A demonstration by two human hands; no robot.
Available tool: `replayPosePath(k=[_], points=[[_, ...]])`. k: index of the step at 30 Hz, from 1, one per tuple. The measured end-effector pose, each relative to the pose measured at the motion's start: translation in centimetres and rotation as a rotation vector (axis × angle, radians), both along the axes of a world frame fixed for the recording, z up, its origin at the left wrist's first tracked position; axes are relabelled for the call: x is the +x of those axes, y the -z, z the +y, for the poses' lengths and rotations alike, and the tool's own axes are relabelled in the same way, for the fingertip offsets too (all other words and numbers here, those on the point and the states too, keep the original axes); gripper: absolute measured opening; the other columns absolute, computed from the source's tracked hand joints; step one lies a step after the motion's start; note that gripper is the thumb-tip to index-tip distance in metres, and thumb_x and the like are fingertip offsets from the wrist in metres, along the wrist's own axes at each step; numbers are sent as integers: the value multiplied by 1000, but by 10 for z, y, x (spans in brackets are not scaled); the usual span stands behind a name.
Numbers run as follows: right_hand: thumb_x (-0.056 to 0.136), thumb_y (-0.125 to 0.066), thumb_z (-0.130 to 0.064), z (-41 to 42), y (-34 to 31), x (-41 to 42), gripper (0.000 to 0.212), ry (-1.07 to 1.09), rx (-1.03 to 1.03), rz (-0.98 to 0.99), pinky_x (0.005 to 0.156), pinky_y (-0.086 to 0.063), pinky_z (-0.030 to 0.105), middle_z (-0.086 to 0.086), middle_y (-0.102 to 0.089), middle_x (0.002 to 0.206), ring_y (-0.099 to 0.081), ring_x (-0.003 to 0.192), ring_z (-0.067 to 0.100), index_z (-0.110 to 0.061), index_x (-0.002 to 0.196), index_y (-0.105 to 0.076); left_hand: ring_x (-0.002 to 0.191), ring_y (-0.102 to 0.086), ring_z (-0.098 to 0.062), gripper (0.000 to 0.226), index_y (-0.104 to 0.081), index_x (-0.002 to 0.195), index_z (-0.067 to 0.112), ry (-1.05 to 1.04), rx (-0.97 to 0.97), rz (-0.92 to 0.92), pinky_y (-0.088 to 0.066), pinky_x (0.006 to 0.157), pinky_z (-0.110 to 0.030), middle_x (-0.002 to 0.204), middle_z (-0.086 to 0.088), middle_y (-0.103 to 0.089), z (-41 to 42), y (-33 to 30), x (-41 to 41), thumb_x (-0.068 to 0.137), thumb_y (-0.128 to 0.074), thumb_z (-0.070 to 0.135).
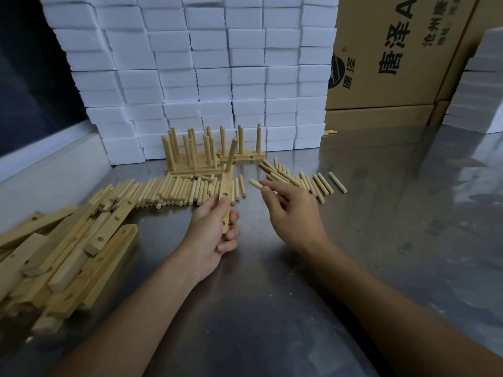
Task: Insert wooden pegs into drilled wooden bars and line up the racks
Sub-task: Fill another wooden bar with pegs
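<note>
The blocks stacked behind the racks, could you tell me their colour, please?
White blocks, plain; head view shows it.

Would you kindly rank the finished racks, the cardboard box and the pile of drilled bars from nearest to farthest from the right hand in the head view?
From the right hand:
1. Finished racks, just beyond it, slightly left.
2. Pile of drilled bars, far left on the table.
3. Cardboard box, behind, upper right.

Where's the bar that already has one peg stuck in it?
In the head view, the drilled bar sits centre frame, gripped by the left hand, just in front of the loose pegs.
</note>
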State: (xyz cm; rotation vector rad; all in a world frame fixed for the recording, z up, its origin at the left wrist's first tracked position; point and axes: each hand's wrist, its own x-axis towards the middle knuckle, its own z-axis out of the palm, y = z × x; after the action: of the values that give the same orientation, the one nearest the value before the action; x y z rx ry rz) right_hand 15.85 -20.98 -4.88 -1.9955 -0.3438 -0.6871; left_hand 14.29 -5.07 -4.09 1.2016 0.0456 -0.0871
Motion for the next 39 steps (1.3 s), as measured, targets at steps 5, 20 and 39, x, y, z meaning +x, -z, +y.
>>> replayPosePath(k=[5,20,39], points=[[99,-58,-21,7,-1,-4,16,-101,28,97,48,-39,19,-7,-55,61,-47,51,6,-18,110,-68,43,-35,-7,19,-56,102,10,-28,148,-73,-22,33,-17,62,3,-47,-1,2,3,106,-43,24],[96,-63,-16,2,-12,-12,16,-99,-209,-37,62,-52,34,-11,-63,71,-59,62,11,-16,108,-74,51,-33,-14,26,-54,96,2,-138,547,-310,-29,47,-32,63,2,-40,-1,16,3,103,-46,26],[103,-46,-29,8,-18,-20,28,4,-530,53,55,-45,35,-3,-58,64,-50,55,14,-17,105,-71,54,-45,-10,20,-58,95,9,-235,1054,-605,-35,51,-20,65,1,-50,10,14,-2,102,-47,24]])
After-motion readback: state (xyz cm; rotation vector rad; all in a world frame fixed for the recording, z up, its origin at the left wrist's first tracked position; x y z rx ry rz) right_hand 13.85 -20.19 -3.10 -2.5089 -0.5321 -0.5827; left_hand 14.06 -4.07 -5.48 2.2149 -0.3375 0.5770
